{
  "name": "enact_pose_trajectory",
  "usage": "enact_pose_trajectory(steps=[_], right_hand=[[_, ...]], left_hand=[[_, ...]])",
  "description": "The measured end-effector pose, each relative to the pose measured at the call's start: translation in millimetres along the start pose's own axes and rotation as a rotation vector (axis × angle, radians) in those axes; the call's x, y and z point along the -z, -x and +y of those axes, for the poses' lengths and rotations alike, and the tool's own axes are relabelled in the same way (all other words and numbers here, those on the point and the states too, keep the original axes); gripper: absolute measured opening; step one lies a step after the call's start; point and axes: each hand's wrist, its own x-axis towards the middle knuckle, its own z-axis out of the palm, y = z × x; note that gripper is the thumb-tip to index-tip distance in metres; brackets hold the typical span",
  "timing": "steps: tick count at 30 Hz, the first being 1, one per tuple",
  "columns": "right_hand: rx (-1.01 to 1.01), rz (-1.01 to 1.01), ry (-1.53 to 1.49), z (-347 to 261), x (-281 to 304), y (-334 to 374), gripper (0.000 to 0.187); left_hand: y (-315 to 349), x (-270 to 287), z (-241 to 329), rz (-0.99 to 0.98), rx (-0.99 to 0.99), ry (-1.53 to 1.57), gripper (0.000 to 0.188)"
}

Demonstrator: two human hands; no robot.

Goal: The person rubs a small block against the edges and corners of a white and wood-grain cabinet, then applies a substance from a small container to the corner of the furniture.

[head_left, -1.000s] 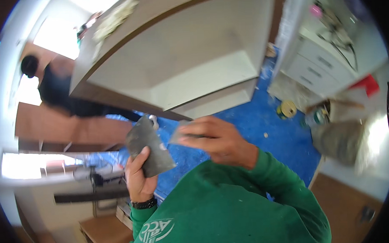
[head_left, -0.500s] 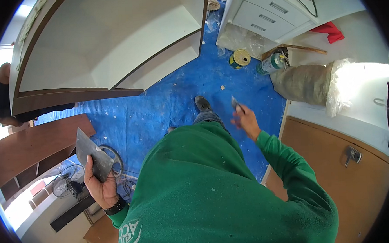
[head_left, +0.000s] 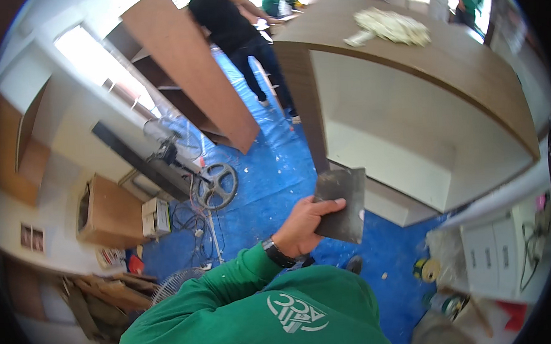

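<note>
My left hand (head_left: 300, 227), with a dark band at the wrist, grips a flat grey metal plate (head_left: 343, 206), its thumb lying over the face. A small white dab sits near the plate's right edge. Behind the plate stands a large brown cabinet (head_left: 304, 96) with a white interior, its lower front corner partly hidden by the plate. On the cabinet's top lies a crumpled pale cloth (head_left: 392, 27). My right hand is out of view.
Blue sheeting (head_left: 263, 172) covers the floor. Left of the cabinet are a person in black (head_left: 227, 19), a leaning brown shelf unit (head_left: 186, 64), a round fan base (head_left: 216, 186) and tangled cables. At lower right stand a can (head_left: 426, 269) and white drawers (head_left: 489, 257).
My view has swung left and up, bringing the cabinet top and people into sight. My left hand now holds the plate before the cabinet corner. My right hand, with its small bladed tool, has left view.
</note>
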Motion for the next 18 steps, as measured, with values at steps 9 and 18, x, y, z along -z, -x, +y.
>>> enact_pose_trajectory(steps=[9, 18], right_hand=[[0.306, -0.011, 0.253, -124.4, -21.0, -13.6, 0.044], [0.546, -0.05, 0.346, -184.3, -35.3, 6.7, 0.049]], left_hand=[[24.7, 56.8, -4.4, 0.117, -0.108, 0.157, 0.034], [52.1, 102.3, -5.8, 0.172, -0.256, 0.284, 0.037]])
